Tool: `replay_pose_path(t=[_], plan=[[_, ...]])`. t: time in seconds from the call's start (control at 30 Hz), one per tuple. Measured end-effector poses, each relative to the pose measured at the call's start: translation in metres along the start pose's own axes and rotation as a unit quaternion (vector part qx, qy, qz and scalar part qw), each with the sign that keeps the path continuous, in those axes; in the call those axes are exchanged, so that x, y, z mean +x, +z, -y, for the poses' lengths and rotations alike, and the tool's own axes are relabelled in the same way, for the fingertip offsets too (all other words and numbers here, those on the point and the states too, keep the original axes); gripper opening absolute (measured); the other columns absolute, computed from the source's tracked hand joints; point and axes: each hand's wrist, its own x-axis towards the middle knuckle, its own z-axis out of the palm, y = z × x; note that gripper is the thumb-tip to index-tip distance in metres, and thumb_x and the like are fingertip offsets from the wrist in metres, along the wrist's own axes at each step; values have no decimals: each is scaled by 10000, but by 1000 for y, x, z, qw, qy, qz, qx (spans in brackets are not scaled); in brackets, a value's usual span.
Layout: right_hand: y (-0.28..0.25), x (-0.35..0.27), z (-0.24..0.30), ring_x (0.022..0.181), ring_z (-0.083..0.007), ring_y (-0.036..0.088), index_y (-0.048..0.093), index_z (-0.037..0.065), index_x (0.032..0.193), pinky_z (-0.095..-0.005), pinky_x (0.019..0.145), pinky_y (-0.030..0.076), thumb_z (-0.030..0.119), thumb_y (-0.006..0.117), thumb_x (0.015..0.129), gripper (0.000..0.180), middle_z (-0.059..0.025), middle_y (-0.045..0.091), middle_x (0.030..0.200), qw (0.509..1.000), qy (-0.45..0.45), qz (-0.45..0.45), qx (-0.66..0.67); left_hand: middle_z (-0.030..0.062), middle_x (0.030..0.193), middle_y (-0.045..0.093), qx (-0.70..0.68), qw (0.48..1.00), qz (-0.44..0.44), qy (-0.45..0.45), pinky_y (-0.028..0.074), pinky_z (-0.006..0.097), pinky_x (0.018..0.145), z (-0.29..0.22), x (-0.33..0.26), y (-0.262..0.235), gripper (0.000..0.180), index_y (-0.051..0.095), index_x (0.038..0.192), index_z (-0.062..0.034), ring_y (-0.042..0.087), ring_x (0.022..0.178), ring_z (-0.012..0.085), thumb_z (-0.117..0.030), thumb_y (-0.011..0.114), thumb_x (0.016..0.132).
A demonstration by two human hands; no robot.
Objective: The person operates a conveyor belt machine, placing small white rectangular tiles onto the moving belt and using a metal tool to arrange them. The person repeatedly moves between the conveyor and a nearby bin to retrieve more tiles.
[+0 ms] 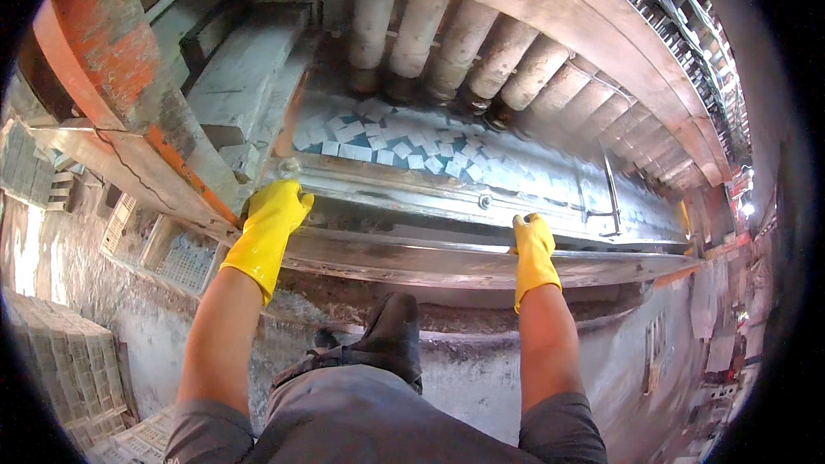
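Nearest the camera a raised knee in grey shorts [378, 412] and a dark boot [391, 339] press toward the metal rail [412, 262], the long steel edge that runs across the middle of the view. The person seems, as a judgement, to be bracing or climbing at this edge, leaning over it to look into the trough beyond.

The left hand [273, 222], in a yellow rubber glove, curls over the rail's left end, fingers wrapped on the lip just beside a rust-orange beam [112, 60]. The right hand [533, 245], gloved the same, grips the rail further right, fingers folded over its top. Both are closed on the rail and hold nothing else.

Beyond the rail lies a second steel ledge with a bolt head [485, 202], and past that a bed of small pale blue-white tiles [404, 146] scattered flat under a row of thick ceramic rollers [464, 47]. The tiles sit well beyond both hands, between them in line but out of touch.

Reaching them would call for freeing one hand while the other keeps hold of the rail, and stretching across the ledge.

Below the rail to the left, stacked grey crates [73, 369] stand on the floor.
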Motion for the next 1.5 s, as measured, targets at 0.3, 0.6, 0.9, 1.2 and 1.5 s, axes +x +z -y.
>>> replay_pose_path(t=[0.3,0.6,0.9,1.2,1.5], plan=[[-2,2,3,732,-282,798,623,44,1438,-416,923,569,467,596,1042,580,-194,777,1203,1000,2,7,7,147,1184,769,-4,1000,-16,0,552,506,959,3,6,9,423,778,1159,-130,715,1134,369,-489,698,949],[0,13,11,778,-283,803,628,56,1430,-406,897,579,460,603,1032,568,-185,779,1177,1000,-15,2,-21,138,1195,768,-4,1000,-15,-1,557,502,952,5,11,2,420,781,1148,-146,716,1136,363,-501,709,934],[-1,27,31,921,-313,800,652,67,1413,-431,956,563,500,594,1015,590,-188,782,1185,1000,-8,14,-22,176,1214,757,-13,1000,5,-10,551,509,981,0,24,-16,443,772,1167,-101,707,1152,386,-480,680,957],[0,50,39,678,-269,794,602,72,1442,-368,763,611,457,603,1049,550,-143,784,1128,999,-1,30,-24,163,1317,727,-26,999,33,-19,526,519,1035,-6,43,-24,479,731,1260,-106,679,1233,383,-489,672,979],[-12,45,54,771,-297,807,621,67,1449,-404,915,577,457,590,1034,571,-179,767,1240,999,-11,32,-9,173,1366,703,-24,999,24,-21,514,506,1068,-11,50,-28,504,714,1298,-93,655,1275,381,-490,663,992]])
